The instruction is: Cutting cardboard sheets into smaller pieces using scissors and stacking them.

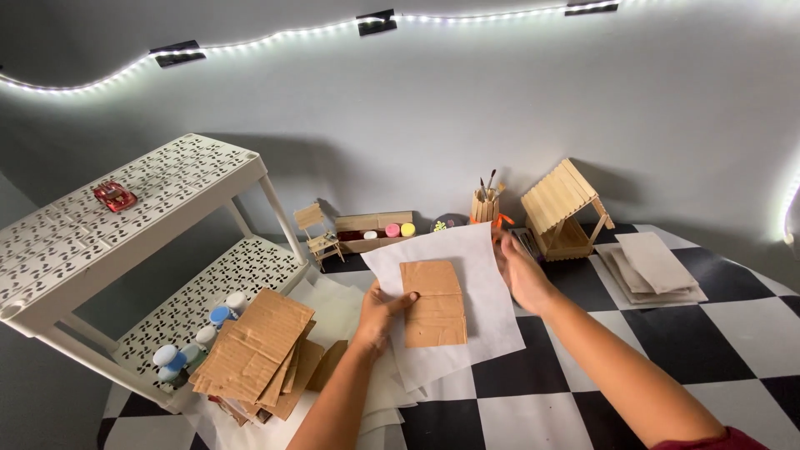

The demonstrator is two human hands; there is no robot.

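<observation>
- Your left hand [377, 315] pinches a flat, roughly rectangular piece of brown corrugated cardboard [433, 303] against a thin, smooth white paper sheet [487, 275]; the thumb lies over the cardboard's left edge, and the fingers are hidden behind the sheet.
- The cardboard is matte, creased across its middle, with worn edges. It sits at the centre of the sheet, held up above the black-and-white chequered surface [733, 333].
- Your right hand [521, 271] grips the sheet's right edge, with the fingers curled round behind it.
- A loose stack of similar brown cardboard pieces [254, 350] lies to the left, atop more white sheets.
- Small paint pots with blue and white lids [218, 315] stand on the lower tier of a white perforated plastic shelf [142, 208]; a small red toy car [114, 196] sits on top.
- Behind the sheet stand a house built of wooden sticks [560, 208], a stick-built brush holder [485, 204] and a miniature stick chair [318, 233].
- Grey flat sheets [654, 267] lie stacked at far right.
</observation>
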